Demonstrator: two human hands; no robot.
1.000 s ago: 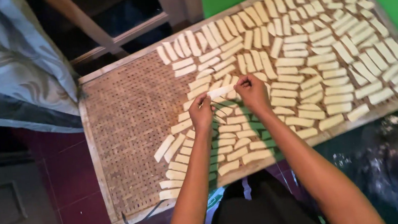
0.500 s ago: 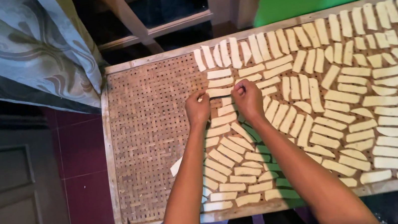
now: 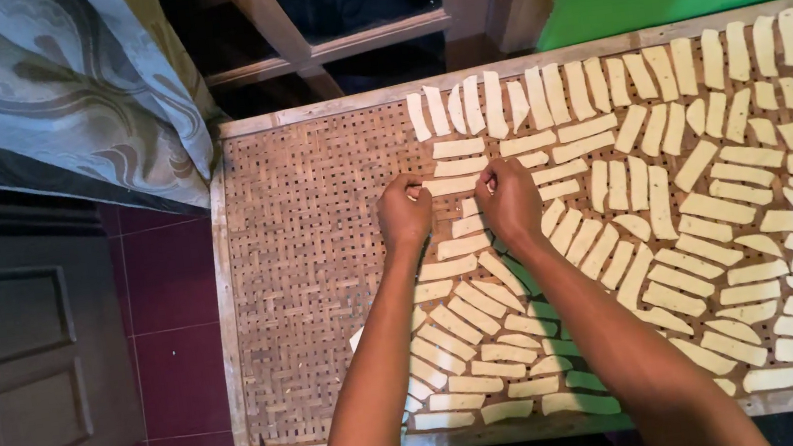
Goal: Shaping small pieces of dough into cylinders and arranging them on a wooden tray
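Both hands slid left; fingers (image 3: pixel 412 187) pinch a dough strip (image 3: pixel 452 186) on woven tray (image 3: pixel 311 264).

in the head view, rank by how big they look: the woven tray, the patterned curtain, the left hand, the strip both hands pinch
1. woven tray
2. patterned curtain, cut off by the frame
3. left hand
4. dough strip, slightly smaller than the hand

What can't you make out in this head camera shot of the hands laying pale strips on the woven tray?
- Head view: the fingertips of the left hand and right hand curl under, so their grip on the pale strip is hidden.
- The woven tray runs off the right edge; its far end is cut off.
- The forearms cover several strips near the front rim.
- Behind the window frame it is too dark to tell.
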